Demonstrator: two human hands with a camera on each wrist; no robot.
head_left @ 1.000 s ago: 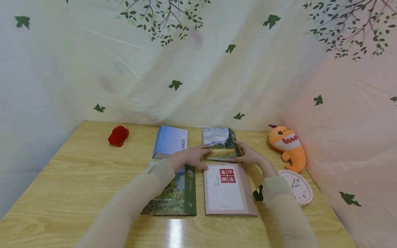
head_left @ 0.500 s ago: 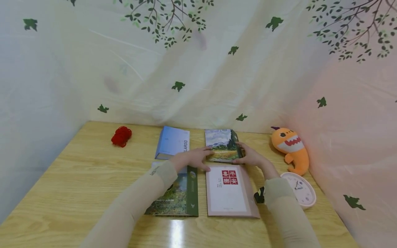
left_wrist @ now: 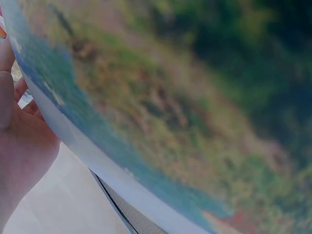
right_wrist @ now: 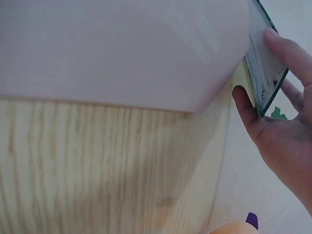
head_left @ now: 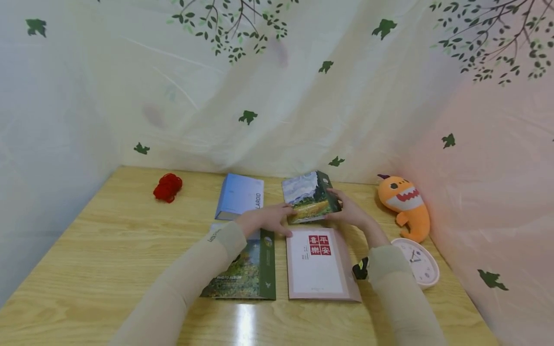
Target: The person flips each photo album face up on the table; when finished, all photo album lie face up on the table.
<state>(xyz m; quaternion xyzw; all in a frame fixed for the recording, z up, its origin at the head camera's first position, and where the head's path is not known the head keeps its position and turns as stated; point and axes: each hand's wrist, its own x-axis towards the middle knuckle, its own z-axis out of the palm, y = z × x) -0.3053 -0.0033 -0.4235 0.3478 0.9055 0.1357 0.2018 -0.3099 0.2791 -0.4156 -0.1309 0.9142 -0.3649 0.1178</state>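
A small photo album [head_left: 308,197] with a painted landscape cover is raised at its right side and tilted. My right hand [head_left: 352,214] grips its right edge; in the right wrist view, thumb and fingers lie on both sides of the album [right_wrist: 265,63]. My left hand [head_left: 269,218] reaches in from the left, fingertips at the album's lower left corner, thumb beside the pink album [head_left: 316,269] with red characters. Under my left forearm lies a green photo album [head_left: 242,276], which fills much of the left wrist view and partly hides that hand [left_wrist: 29,151].
A blue Polaroid box or album [head_left: 240,192] lies behind my left hand. Red yarn [head_left: 168,187] sits at the back left. On the right are an orange plush shark [head_left: 407,206] and a pink-rimmed clock [head_left: 417,262]. A fabric backdrop [head_left: 207,96] stands behind the table.
The landscape album has risen at its right side and turned anticlockwise, having lain flat before. My right hand moved slightly up with it; my left hand has barely moved.
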